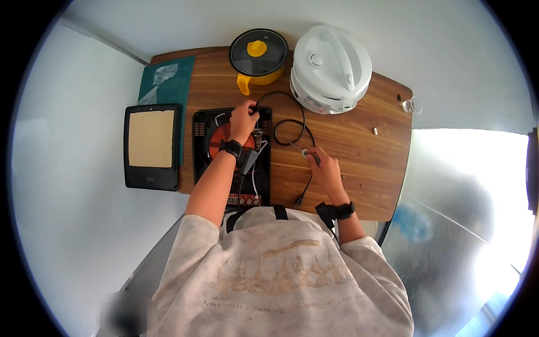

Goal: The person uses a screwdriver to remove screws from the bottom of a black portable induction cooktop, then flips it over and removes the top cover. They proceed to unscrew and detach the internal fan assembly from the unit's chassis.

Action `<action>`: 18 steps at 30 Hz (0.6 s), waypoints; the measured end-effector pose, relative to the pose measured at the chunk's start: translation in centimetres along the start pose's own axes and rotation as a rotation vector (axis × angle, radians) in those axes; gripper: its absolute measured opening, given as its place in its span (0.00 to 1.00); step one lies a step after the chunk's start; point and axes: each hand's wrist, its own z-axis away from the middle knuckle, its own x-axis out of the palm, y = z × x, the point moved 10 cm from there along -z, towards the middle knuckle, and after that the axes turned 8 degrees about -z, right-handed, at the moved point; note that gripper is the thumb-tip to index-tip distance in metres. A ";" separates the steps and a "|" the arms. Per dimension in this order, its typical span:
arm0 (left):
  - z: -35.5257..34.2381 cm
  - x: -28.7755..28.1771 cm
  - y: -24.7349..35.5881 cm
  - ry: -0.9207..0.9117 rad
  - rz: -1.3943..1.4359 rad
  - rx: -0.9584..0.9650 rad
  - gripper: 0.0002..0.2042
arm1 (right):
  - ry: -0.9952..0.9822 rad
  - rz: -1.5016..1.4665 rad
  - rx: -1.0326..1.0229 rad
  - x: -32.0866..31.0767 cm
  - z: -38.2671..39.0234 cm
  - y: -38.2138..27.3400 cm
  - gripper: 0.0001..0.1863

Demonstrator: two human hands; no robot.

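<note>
An opened black induction cooker housing (205, 174) lies on the wooden table, showing a copper coil (216, 140), a circuit board (257, 141) and a red panel (249, 199). My left hand (241, 123) has its fingers closed on the black power cord (254, 109) at the housing's top right corner. My right hand (324, 168) grips a screwdriver (305, 152), its thin shaft pointing up-left over the table beside the housing. The cord loops (304, 121) between my hands and runs down to a plug (300, 199).
A yellow pot with glass lid (268, 57) and a white rice cooker (331, 64) stand at the back. A detached panel (150, 138) rests over a green mat (163, 76) at left. A clear cup (411, 105) and small bits (375, 131) lie at right.
</note>
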 end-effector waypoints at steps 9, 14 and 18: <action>-0.3 0.1 0.5 -0.264 0.101 -0.096 0.16 | -0.046 0.029 0.043 0.6 0.0 0.2 0.08; -0.2 -0.4 0.5 -0.290 0.193 -0.113 0.18 | -0.059 0.023 0.040 1.0 -0.1 0.5 0.08; -0.3 -0.4 0.2 -0.260 0.226 -0.127 0.17 | -0.072 0.034 0.025 1.1 -0.2 0.2 0.08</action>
